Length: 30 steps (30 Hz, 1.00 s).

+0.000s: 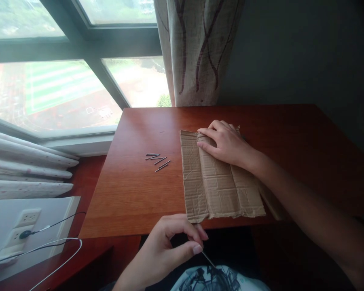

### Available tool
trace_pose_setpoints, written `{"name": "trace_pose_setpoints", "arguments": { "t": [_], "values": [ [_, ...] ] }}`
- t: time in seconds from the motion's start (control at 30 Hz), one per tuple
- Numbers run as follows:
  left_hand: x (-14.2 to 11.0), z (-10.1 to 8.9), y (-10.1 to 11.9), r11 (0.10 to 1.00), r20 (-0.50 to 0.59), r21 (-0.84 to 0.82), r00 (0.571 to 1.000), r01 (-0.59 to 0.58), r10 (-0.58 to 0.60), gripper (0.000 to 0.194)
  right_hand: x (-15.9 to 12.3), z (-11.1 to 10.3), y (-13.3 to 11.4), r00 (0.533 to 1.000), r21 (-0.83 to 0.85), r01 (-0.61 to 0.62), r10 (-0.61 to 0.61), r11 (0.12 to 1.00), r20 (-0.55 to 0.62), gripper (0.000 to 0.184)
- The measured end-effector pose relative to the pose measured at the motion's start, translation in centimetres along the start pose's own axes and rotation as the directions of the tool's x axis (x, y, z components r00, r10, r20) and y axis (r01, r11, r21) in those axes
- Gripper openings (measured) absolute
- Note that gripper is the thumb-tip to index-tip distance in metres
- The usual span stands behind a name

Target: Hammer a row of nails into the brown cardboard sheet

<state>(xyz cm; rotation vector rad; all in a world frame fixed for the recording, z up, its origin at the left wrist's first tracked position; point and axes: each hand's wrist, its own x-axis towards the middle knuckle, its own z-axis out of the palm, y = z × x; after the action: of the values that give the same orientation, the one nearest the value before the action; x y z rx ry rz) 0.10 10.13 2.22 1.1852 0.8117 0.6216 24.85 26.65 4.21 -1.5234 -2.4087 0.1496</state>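
A creased piece of brown cardboard (220, 190) lies over the near part of the table, its torn front edge by the table's edge. My right hand (226, 141) rests on its far part, palm down, with thumb and fingers apart. Just below the cardboard's front left corner, my left hand (182, 238) pinches a thin metal nail (208, 258) between thumb and fingers. The nail's shaft slants down and right toward my body; its other end is hidden by the fingers. Left of the cardboard several loose nails (157, 159) are scattered.
The reddish wooden table (133, 194) stands against a window and a patterned curtain (200, 52). A narrow wooden-looking piece (272, 204) shows under my right forearm. At lower left are a wall socket (27, 230) with a black plug and a white cable (69, 258).
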Motion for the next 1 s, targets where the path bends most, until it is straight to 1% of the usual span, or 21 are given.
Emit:
{"name": "trace_pose_setpoints", "arguments": {
  "t": [0.1,0.2,0.3,0.4,0.5,0.53,0.57,0.6,0.63,0.67,0.7,0.73,0.77,0.83,0.9,0.93,1.0],
  "values": [
    [0.2,0.5,0.8,0.999,0.115,-0.019,0.993,-0.031,0.033,0.013,-0.6,-1.0,-0.1,1.0,0.011,0.012,-0.012,1.0,0.007,0.037],
    [0.7,1.4,1.1,0.999,0.222,-0.008,0.974,-0.043,0.044,0.017,-1.4,-1.3,-0.3,0.999,-0.001,0.029,-0.029,1.0,0.02,0.039],
    [1.0,2.0,0.5,0.999,0.26,0.008,0.965,-0.038,0.034,0.021,-2.3,-0.6,-0.4,0.999,-0.026,0.039,-0.039,0.999,0.029,0.039],
    [0.7,1.4,0.1,0.999,0.258,0.036,0.966,0.002,-0.011,0.023,-2.8,0.3,-0.4,0.999,-0.041,0.037,-0.036,0.998,0.033,0.039],
    [-0.3,-0.4,1.0,0.995,0.3,0.099,0.953,0.024,-0.053,0.02,-2.9,0.8,-0.3,0.998,-0.043,0.044,-0.042,0.998,0.041,0.039],
    [-0.6,-1.1,1.7,0.993,0.293,0.119,0.955,0.009,-0.044,0.018,-2.9,0.8,-0.3,0.998,-0.042,0.049,-0.047,0.998,0.044,0.04],
    [-0.8,-1.6,2.5,0.99,0.25,0.138,0.968,-0.024,-0.012,0.015,-2.9,0.9,-0.3,0.998,-0.04,0.054,-0.052,0.998,0.045,0.041],
    [-0.7,-2.0,3.3,0.984,0.175,0.16,0.983,-0.077,0.048,0.014,-2.9,0.9,-0.3,0.997,-0.037,0.057,-0.056,0.998,0.044,0.042],
    [-0.4,-2.3,4.2,0.972,0.089,0.186,0.988,-0.143,0.128,0.013,-2.9,0.9,-0.3,0.997,-0.035,0.059,-0.058,0.998,0.041,0.043],
    [0.3,-2.3,4.9,0.951,0.008,0.224,0.976,-0.213,0.217,0.012,-2.9,0.9,-0.3,0.998,-0.032,0.06,-0.059,0.998,0.037,0.044],
    [1.3,-2.2,5.5,0.924,-0.048,0.271,0.955,-0.271,0.294,0.01,-3.0,0.9,-0.4,0.998,-0.028,0.06,-0.059,0.998,0.032,0.045],
    [2.6,-2.1,5.8,0.89,-0.078,0.326,0.929,-0.319,0.361,0.007,-3.0,0.9,-0.4,0.998,-0.024,0.061,-0.06,0.998,0.028,0.045],
    [4.0,-1.8,5.9,0.858,-0.094,0.387,0.912,-0.337,0.4,0.006,-3.1,1.0,-0.4,0.998,-0.018,0.062,-0.062,0.998,0.025,0.043],
    [7.0,-1.5,5.5,0.78,-0.117,0.513,0.871,-0.359,0.478,0.009,-3.1,1.2,-0.3,0.998,-0.004,0.067,-0.067,0.998,0.02,0.039],
    [9.4,-1.6,4.4,0.691,-0.143,0.658,0.851,-0.3,0.505,0.01,-3.1,1.4,-0.1,0.997,0.016,0.072,-0.072,0.997,0.013,0.036],
    [10.1,-1.7,3.7,0.666,-0.157,0.692,0.843,-0.277,0.514,0.011,-3.1,1.6,0.0,0.997,0.028,0.075,-0.075,0.997,0.008,0.035],
    [10.8,-2.0,2.6,0.639,-0.176,0.724,0.826,-0.261,0.536,0.012,-3.0,1.8,0.2,0.996,0.052,0.084,-0.084,0.995,-0.01,0.036]
  ]
}}
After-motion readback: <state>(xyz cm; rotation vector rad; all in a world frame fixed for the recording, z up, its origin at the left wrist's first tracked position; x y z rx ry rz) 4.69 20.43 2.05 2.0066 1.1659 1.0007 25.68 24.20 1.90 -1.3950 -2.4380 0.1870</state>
